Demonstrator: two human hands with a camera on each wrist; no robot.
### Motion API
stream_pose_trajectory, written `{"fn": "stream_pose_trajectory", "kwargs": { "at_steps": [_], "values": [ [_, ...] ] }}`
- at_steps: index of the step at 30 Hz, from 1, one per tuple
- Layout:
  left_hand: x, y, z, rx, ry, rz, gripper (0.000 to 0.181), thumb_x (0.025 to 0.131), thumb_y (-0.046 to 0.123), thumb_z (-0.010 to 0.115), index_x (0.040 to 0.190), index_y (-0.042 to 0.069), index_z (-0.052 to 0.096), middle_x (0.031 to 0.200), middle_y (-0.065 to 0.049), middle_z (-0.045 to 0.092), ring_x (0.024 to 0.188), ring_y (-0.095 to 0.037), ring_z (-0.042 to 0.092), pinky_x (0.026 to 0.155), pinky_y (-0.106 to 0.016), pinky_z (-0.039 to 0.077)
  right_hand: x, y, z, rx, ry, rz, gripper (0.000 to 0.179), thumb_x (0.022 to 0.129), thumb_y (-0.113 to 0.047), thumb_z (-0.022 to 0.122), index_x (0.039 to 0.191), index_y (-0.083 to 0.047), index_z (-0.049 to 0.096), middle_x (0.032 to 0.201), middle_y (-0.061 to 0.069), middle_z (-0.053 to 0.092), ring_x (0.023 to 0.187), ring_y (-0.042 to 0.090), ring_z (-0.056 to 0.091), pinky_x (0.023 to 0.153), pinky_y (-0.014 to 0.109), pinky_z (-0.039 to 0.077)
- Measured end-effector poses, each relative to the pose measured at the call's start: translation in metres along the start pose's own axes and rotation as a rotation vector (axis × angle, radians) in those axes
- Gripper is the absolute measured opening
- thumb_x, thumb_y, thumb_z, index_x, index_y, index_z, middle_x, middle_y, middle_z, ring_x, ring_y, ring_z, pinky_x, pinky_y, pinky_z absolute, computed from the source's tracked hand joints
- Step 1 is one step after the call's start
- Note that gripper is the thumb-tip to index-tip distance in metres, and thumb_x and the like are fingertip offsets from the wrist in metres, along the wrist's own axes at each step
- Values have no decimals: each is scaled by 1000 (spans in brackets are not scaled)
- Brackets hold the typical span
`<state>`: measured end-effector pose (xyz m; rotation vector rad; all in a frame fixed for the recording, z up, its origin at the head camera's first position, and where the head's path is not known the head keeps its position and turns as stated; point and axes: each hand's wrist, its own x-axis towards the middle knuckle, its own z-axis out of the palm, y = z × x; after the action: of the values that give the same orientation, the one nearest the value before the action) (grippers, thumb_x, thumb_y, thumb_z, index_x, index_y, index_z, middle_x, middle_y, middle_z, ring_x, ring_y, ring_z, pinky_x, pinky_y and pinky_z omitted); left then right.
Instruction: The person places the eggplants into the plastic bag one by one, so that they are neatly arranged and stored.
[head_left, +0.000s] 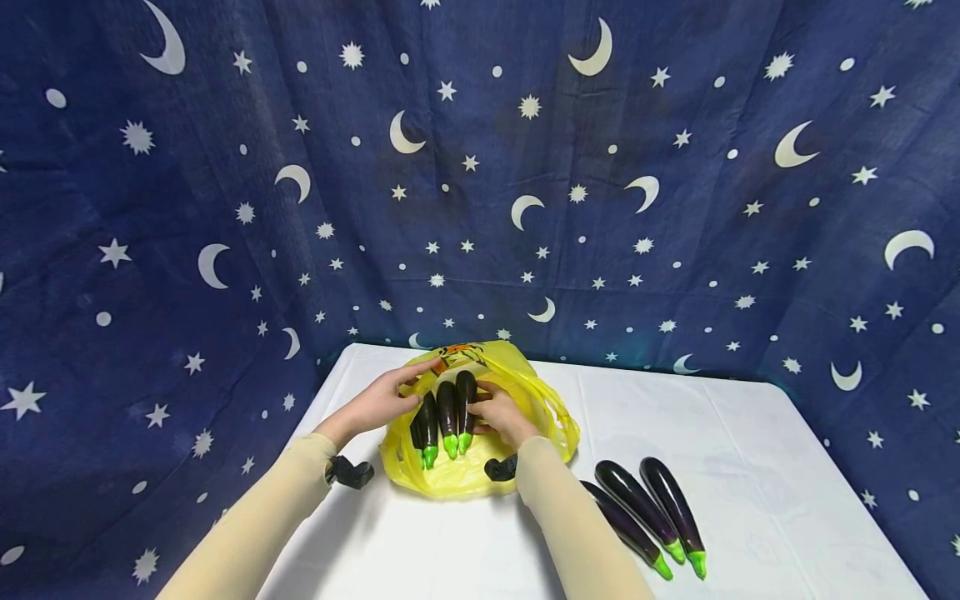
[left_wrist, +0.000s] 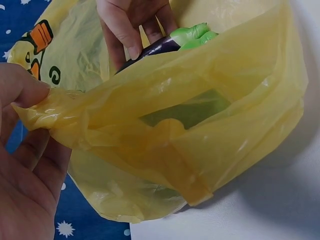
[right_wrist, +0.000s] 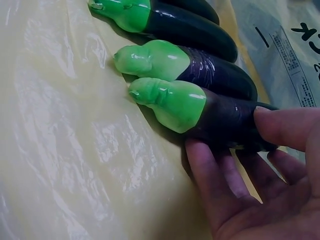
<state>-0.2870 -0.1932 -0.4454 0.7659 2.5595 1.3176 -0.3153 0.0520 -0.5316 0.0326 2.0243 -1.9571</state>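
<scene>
A yellow plastic bag (head_left: 450,483) lies on the table with its mouth toward me. My left hand (head_left: 381,403) pinches the bag's left edge between thumb and fingers, which shows closely in the left wrist view. Inside the bag, my right hand (head_left: 501,415) holds the rightmost eggplant (right_wrist: 230,117), thumb on top and fingers along its side. Next to it in the bag lie several more dark eggplants (right_wrist: 217,70) side by side, their green stem ends toward me.
Three more eggplants (head_left: 672,507) lie on the white tablecloth (head_left: 780,500), to the right of the bag and partly behind my right forearm. A dark blue curtain (head_left: 480,208) with moons and stars hangs behind the table and along its sides.
</scene>
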Motion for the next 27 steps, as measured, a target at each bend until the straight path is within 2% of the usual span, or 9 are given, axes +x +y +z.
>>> {"fn": "stream_pose_trajectory", "kwargs": {
  "at_steps": [11, 20, 27],
  "values": [
    [0, 2, 1, 9, -4, -5, 70, 95, 0, 59, 158, 25, 43, 160, 0, 41, 139, -31, 45, 110, -51, 40, -3, -1, 4, -59, 41, -6, 61, 96, -4, 67, 152, -2, 42, 139, 22, 55, 104, 31, 66, 83, 43, 59],
    [-1, 4, 1, -4, -7, -20, 70, 95, -1, 59, 158, 25, 43, 160, -1, 41, 138, -32, 45, 107, -49, 42, -4, -1, 5, -112, 71, -20, 63, 94, -4, 70, 151, -2, 45, 121, 21, 61, 90, 28, 65, 78, 41, 59],
    [-2, 4, 1, 3, -3, -23, 70, 95, 0, 59, 158, 24, 43, 160, -2, 41, 138, -32, 45, 109, -51, 41, -8, -4, 4, -117, 54, -43, 67, 93, 0, 68, 154, 2, 40, 131, 27, 57, 103, 35, 66, 86, 49, 57]
  ]
}}
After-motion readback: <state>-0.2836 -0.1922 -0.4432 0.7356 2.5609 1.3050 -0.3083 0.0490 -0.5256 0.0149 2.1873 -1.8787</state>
